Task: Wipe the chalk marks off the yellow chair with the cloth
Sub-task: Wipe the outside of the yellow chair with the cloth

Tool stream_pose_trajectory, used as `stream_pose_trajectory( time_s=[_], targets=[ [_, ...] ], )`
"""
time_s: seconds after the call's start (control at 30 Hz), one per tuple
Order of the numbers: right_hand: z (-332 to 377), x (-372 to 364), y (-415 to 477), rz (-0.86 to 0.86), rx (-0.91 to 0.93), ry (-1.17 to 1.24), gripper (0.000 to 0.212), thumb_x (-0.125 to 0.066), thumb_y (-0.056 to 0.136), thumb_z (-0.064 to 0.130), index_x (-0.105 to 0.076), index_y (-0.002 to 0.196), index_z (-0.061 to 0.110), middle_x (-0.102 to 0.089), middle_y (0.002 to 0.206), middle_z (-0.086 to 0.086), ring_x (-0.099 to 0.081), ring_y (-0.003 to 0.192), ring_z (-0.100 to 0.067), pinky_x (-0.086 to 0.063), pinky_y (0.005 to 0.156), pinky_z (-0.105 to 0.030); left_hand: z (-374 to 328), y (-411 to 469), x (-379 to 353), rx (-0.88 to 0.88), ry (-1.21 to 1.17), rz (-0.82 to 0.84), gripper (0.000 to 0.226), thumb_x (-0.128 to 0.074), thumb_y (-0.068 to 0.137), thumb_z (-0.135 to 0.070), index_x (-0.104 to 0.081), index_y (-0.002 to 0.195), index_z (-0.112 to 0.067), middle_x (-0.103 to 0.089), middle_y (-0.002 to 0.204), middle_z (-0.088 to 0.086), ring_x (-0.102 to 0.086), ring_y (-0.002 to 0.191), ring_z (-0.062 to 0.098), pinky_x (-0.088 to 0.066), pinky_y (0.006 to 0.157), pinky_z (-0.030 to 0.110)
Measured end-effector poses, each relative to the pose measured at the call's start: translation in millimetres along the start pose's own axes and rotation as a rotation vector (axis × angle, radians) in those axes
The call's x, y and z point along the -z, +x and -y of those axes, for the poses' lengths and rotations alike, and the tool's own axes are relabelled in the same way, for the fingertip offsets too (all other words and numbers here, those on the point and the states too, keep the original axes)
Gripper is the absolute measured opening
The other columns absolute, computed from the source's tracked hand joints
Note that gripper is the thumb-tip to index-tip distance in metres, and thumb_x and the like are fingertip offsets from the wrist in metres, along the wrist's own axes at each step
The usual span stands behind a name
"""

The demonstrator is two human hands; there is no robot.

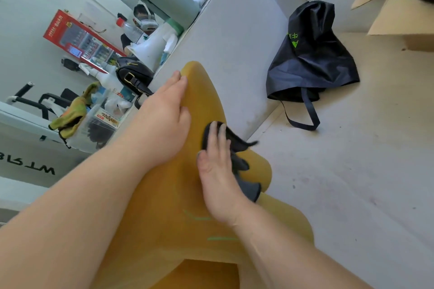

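Observation:
The yellow chair [164,230] fills the lower middle of the head view, tilted in the frame. Faint green chalk marks [211,227] show on its fabric near my right wrist. My left hand [162,119] rests on the chair's upper edge, fingers curled over the rim. My right hand [218,171] lies flat with straight fingers, pressing a dark grey cloth [242,166] against the chair's surface. Part of the cloth sticks out past my fingers and palm on the right side.
A grey partition [234,37] stands just behind the chair. A black tote bag [310,58] lies on the floor to the right, cardboard boxes [404,19] beyond it. A cluttered desk [101,101] with bottles, a handbag and a yellow rag is on the left.

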State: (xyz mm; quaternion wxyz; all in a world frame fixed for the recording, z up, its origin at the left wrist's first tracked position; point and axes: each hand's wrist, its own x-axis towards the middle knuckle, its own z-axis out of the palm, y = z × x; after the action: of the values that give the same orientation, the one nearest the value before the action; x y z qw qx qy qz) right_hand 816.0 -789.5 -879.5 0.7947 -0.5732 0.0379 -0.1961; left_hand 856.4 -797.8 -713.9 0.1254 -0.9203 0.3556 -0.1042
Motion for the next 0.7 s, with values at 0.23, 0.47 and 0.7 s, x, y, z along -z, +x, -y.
stream_pose_trajectory(
  time_s=[0.23, 0.47, 0.7],
  targets=[
    [-4.1, -16.5, -12.6, 0.071, 0.192, -0.191, 0.066, 0.003, 0.082, 0.089, 0.027, 0.14, 0.067, 0.042, 0.156, 0.027, 0.044, 0.144, -0.008, 0.02, 0.119, -0.044, -3.1, 36.2, -1.1, 0.069, -0.045, -0.009, 0.058, -0.039, 0.098, -0.011, -0.027, 0.155, -0.018, -0.019, 0.164, -0.004, -0.017, 0.149, 0.014, -0.009, 0.114, 0.021],
    [-106.6, 20.5, -15.7, 0.071, -0.218, -0.333, 0.087, 0.022, 0.066, 0.095, 0.006, 0.147, 0.066, 0.008, 0.166, 0.027, 0.013, 0.157, -0.012, 0.006, 0.127, -0.049, -0.4, -19.7, -4.6, -0.066, 0.051, -0.129, 0.051, -0.046, 0.099, -0.032, -0.039, 0.149, -0.024, -0.035, 0.156, -0.006, -0.03, 0.143, 0.016, -0.022, 0.116, 0.033],
    [-80.2, 0.5, -25.0, 0.005, -0.219, -0.315, 0.114, 0.022, 0.06, 0.098, 0.005, 0.159, 0.045, 0.011, 0.17, 0.019, 0.018, 0.156, -0.015, 0.014, 0.125, -0.05, 41.5, -111.3, -15.3, -0.1, 0.085, -0.135, 0.06, -0.041, 0.097, -0.027, -0.028, 0.154, -0.016, -0.037, 0.154, 0.004, -0.034, 0.14, 0.02, -0.024, 0.113, 0.028]
  ],
)
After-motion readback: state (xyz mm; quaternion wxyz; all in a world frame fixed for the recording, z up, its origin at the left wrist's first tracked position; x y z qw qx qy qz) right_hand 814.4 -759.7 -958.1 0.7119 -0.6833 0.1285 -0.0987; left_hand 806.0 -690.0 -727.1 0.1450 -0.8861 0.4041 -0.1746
